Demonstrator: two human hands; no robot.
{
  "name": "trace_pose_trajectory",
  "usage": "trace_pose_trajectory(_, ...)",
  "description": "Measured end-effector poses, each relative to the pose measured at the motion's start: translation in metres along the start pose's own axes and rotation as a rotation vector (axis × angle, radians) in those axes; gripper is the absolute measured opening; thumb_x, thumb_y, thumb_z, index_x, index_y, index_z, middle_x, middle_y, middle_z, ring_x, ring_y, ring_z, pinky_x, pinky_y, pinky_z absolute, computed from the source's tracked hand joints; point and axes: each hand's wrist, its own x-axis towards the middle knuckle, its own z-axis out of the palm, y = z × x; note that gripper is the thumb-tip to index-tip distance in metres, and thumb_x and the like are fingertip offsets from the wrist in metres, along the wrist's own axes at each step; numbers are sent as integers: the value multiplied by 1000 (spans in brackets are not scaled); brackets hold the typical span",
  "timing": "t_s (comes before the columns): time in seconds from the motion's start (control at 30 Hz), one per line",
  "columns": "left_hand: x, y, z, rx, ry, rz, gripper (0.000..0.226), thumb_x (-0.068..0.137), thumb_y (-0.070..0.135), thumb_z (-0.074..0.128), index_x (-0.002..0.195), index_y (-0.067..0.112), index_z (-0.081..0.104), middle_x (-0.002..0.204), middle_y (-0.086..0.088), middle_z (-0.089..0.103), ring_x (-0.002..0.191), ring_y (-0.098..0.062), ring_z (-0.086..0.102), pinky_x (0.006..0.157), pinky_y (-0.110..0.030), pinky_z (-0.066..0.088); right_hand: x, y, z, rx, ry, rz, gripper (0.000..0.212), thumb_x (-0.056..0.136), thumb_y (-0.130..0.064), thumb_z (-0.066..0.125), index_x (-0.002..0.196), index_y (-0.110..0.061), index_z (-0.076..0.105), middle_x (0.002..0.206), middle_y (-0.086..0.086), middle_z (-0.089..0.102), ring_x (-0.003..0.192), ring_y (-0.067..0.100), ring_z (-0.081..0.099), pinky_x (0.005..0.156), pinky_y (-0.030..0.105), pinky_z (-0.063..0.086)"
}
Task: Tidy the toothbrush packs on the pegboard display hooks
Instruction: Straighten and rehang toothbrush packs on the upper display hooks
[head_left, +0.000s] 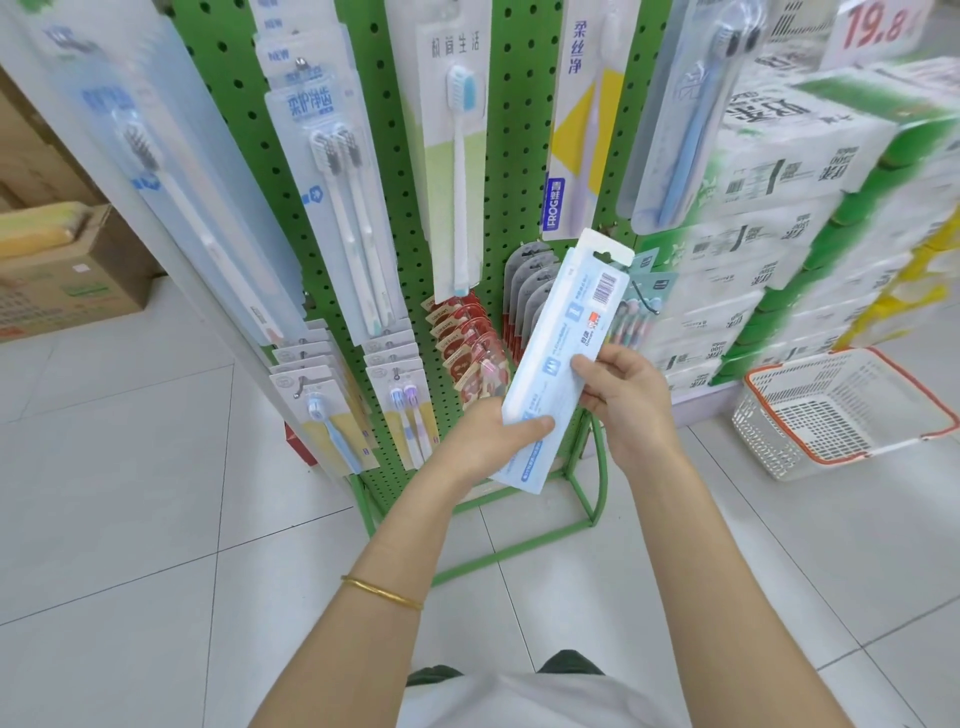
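Head view shows you holding a long, pale-blue toothbrush pack (558, 358) tilted before the green pegboard (410, 260), barcode side facing you. Your left hand (488, 436) grips its lower end, thumb on top. Your right hand (628, 400) pinches its right edge with curled fingers (587, 366).
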Motion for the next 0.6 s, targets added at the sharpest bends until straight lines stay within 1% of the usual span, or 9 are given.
trace_pose_trajectory(0.1,3,12,-4,-79,31,35,16,94,29,58,109,25,61,93,9,66,78,-2,62,65,-16,50,-2,-4,1,-26,-103,-24,12,84,1,64,86,-10,66,76,1,73,69,23,64,72,41,49)
trace_pose_trajectory(0.17,6,23,-8,-142,81,68,20,94,28,57,114,23,60,92,11,66,79,-2,64,65,-16,53,-4,-4,3,-24,-171,-34,11,80,-1,69,88,-9,68,79,5,73,73,26,64,74,42,48)
trace_pose_trajectory(0.23,8,34,-14,-169,152,112,15,95,29,56,108,24,61,97,5,69,83,-8,67,73,-26,56,-5,-3,4,-27,-241,-40,12,78,-3,70,88,-10,69,81,6,73,76,26,65,75,40,48)
trace_pose_trajectory(0.27,9,40,-17,-177,197,139,12,95,29,56,104,24,62,99,3,70,86,-11,68,77,-30,57,-6,-3,5,-31,-279,-43,13,78,-3,70,89,-10,69,81,6,74,75,23,67,75,37,51)
trace_pose_trajectory(0.3,9,45,-20,-188,241,165,9,95,29,56,99,24,62,98,3,70,86,-12,68,78,-32,56,-7,-3,5,-35,-318,-46,14,77,-3,71,89,-10,69,81,5,74,75,20,68,72,34,53)
trace_pose_trajectory(0.4,12,58,-30,-228,343,208,7,94,32,57,90,27,59,94,4,70,82,-10,68,73,-27,54,-9,-3,6,-37,-394,-50,17,73,-6,74,89,-9,70,82,4,74,74,16,69,67,26,54)
trace_pose_trajectory(0.47,14,64,-36,-240,403,212,14,93,34,59,95,21,58,97,0,70,83,-12,68,71,-27,54,-9,-3,7,-36,-414,-46,16,72,-8,73,87,-10,70,82,4,74,73,15,69,68,26,54)
trace_pose_trajectory(0.53,13,67,-40,-266,444,234,18,92,31,61,101,15,59,98,-3,69,80,-12,67,67,-24,54,-8,-3,9,-44,-431,-45,15,69,-11,74,83,-12,70,81,4,74,73,15,69,68,26,55)
trace_pose_trajectory(0.6,12,69,-42,-304,454,244,19,92,28,61,104,13,60,98,-5,70,81,-15,67,70,-29,56,-6,-4,10,-47,-449,-41,15,69,-9,78,81,-14,71,81,4,74,73,16,68,69,26,55)
